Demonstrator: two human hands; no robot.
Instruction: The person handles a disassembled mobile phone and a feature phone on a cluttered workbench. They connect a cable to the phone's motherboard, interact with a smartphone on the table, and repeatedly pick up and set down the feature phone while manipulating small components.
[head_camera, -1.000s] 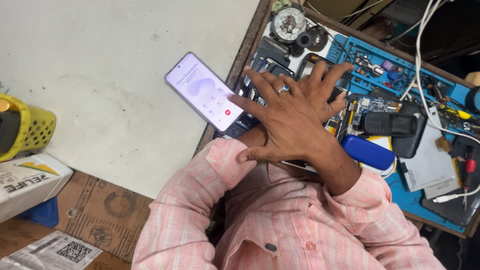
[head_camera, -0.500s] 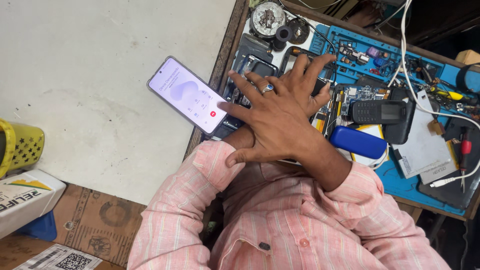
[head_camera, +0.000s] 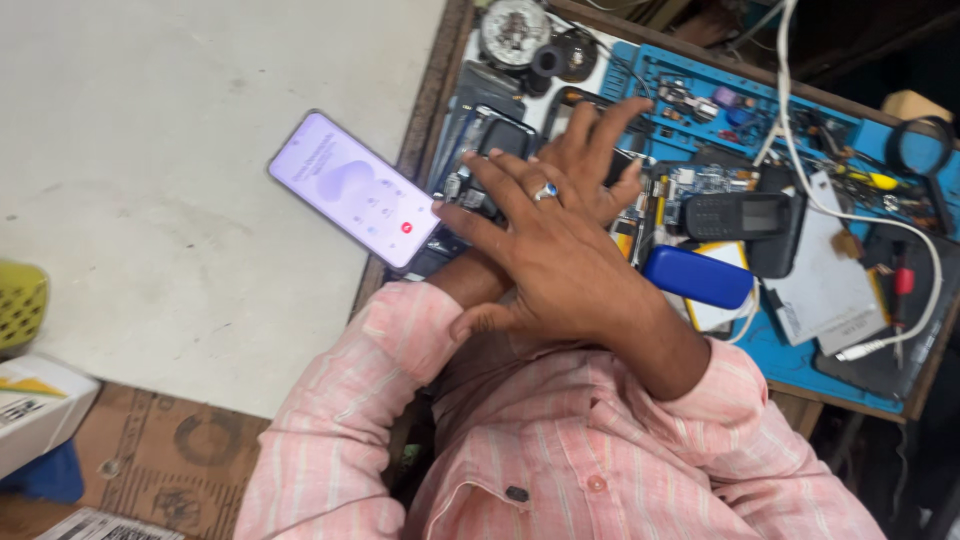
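Head view, person in a pink striped shirt (head_camera: 560, 470), arms crossed at the wrists in the centre of the frame.

Right hand (head_camera: 560, 260): on top, fingers spread wide and flat, ring on one finger, holding nothing. Its index fingertip lies at the lower right corner of the smartphone (head_camera: 355, 190).

Left hand (head_camera: 590, 165): mostly hidden under the right hand; only fingers show, pointing to the upper right. Its grip cannot be told.

Smartphone: left of centre, tilted, screen lit pale violet with a red round button, its near end hidden beneath the hands.

Blue work mat (head_camera: 800, 360) fills the right of the frame. On it: a dark keypad phone (head_camera: 735, 215), a blue oblong case (head_camera: 697, 277) just below, a white cable (head_camera: 900, 225).
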